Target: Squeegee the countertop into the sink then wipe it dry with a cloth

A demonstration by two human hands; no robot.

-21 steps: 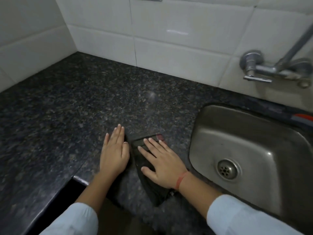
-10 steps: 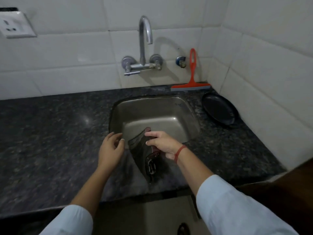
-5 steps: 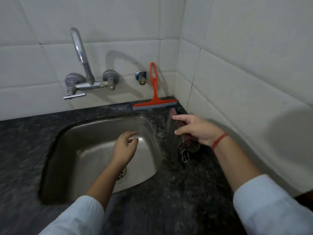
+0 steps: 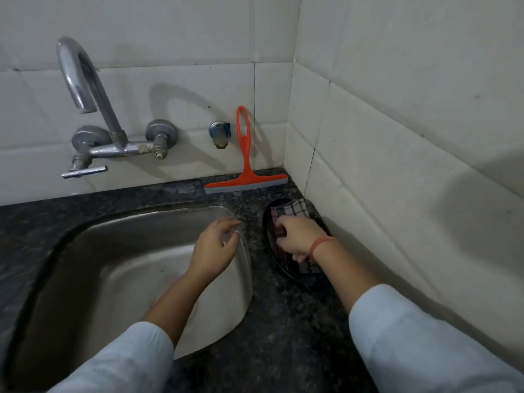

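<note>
The right hand presses a checked dark cloth down onto a round black plate. The plate sits on the dark speckled stone countertop, to the right of the shiny steel sink and just beside the white tiled wall. The fingers of this hand are curled tight on the cloth. The left hand hangs over the right edge of the sink, fingers loosely bent and a little apart, holding nothing.

The orange plastic squeegee stands far back, leaning on the wall behind the sink, near the grey metal tap. Nobody is touching it.

I think the wiping step is close to its end, and the cloth is being put away on the plate. The next move seems simple: let go of the cloth and lift the hand off, without pushing the plate.
</note>
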